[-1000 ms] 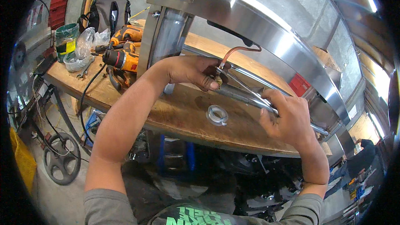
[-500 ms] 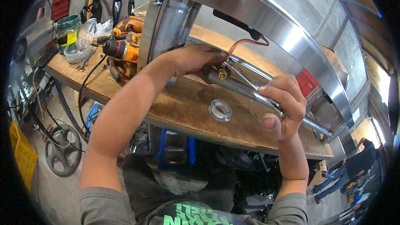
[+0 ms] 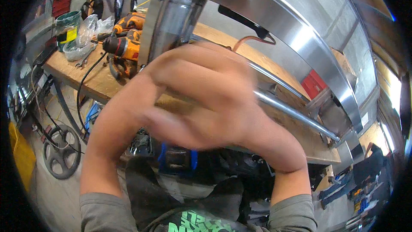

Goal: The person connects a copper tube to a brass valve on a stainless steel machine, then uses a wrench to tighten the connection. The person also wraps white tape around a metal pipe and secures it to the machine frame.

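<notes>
My left hand [image 3: 171, 56] is mostly hidden behind my right hand [image 3: 206, 86], so I cannot tell what its fingers do. The right one crosses in front, large and blurred. Its thumb stands apart from the bent fingers, with wood showing through the gap, but I cannot make out whether it grips anything.

From the left, I see a green jar [image 3: 68, 26] and a clear plastic tub [image 3: 77, 54] on the wooden bench [image 3: 64, 65], with a small wrench [image 3: 83, 62] lying just beside the tub. Next comes an orange and black drill [image 3: 125, 48]; I judge these were grouped at this end to leave the middle free while staying within reach.

A clear, shiny cylinder [image 3: 178, 19] stands upright beside the drill. To its right, a curved copper pipe [image 3: 245, 39] bends below a stainless-steel arch [image 3: 274, 10], just above and behind the right hand; the hands hide its lower end. The arch seems to stand on the bench so the pipe is easily reached from the front.

Farther right, a steel tube [image 3: 300, 114] slants down past the right wrist, with a red crate [image 3: 313, 84] behind it.
</notes>
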The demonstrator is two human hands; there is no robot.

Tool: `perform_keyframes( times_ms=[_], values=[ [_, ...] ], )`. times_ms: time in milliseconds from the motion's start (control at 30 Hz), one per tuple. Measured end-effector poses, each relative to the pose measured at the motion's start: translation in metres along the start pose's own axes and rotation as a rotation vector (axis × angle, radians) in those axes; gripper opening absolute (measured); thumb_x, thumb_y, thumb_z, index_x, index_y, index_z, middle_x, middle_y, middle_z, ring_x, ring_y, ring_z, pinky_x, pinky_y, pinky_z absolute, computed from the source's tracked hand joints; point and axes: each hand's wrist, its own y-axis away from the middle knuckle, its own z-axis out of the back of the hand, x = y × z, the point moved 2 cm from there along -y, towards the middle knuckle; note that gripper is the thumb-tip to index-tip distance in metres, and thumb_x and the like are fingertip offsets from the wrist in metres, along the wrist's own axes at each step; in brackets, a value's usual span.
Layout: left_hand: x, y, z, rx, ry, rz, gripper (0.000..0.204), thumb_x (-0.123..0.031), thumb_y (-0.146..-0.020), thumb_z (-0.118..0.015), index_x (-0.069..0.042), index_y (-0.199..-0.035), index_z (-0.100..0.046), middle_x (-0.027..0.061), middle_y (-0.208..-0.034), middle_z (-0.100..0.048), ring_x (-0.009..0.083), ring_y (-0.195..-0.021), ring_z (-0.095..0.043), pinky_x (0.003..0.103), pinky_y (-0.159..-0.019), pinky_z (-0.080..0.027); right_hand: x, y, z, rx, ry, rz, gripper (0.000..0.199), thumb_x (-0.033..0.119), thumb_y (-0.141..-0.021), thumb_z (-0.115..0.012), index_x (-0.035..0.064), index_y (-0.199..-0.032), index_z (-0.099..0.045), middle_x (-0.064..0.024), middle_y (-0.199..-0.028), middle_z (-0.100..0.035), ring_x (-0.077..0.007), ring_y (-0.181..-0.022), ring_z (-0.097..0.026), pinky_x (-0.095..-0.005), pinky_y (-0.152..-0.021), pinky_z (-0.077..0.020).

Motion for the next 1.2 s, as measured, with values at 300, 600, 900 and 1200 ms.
perform_keyframes(
  times_ms=[300, 600, 900, 1200],
  values=[
    [-0.005, -0.001, -0.006, -0.017, 0.040, 0.016, 0.049, -0.045, -0.094, -0.057, -0.001, -0.116, -0.060, 0.0105, -0.105, -0.066, 0.0190, -0.093, -0.064, 0.034, -0.083, -0.052, -0.001, -0.014, -0.023, -0.040, 0.120, -0.083, 0.025, 0.032, -0.072, -0.066, 0.0070, -0.071, -0.063, -0.0110, -0.070, -0.063, -0.0317, -0.066, -0.065, -0.0434, -0.058, -0.0510],
    [-0.001, -0.003, 0.002, -0.087, 0.072, 0.025, 0.047, -0.044, -0.093, -0.060, -0.001, -0.114, -0.061, 0.0097, -0.102, -0.066, 0.0193, -0.093, -0.064, 0.034, -0.083, -0.052, -0.009, 0.040, 0.006, -0.175, 0.279, -0.005, 0.024, 0.018, -0.060, -0.075, 0.0105, -0.079, -0.061, -0.0040, -0.082, -0.057, -0.0216, -0.073, -0.059, -0.0347, -0.055, -0.0487],
    [0.007, -0.001, -0.003, -0.069, 0.131, 0.011, 0.046, -0.043, -0.092, -0.063, -0.001, -0.111, -0.062, 0.0088, -0.099, -0.066, 0.0195, -0.092, -0.064, 0.034, -0.083, -0.052, -0.005, 0.057, 0.000, -0.204, 0.071, -0.124, 0.015, 0.011, -0.074, -0.071, 0.0058, -0.082, -0.060, -0.0097, -0.086, -0.060, -0.0279, -0.074, -0.061, -0.0354, -0.063, -0.0513],
    [0.016, -0.015, 0.001, -0.162, 0.163, 0.023, 0.051, -0.043, -0.094, -0.060, 0.001, -0.120, -0.059, 0.0119, -0.111, -0.065, 0.0214, -0.100, -0.065, 0.037, -0.088, -0.052, -0.045, 0.147, 0.064, -1.124, -1.005, -0.607, 0.015, 0.014, -0.090, -0.049, 0.0048, -0.100, -0.055, -0.0118, -0.080, -0.063, -0.0282, -0.087, -0.064, -0.0402, -0.076, -0.0540]
  ],
)
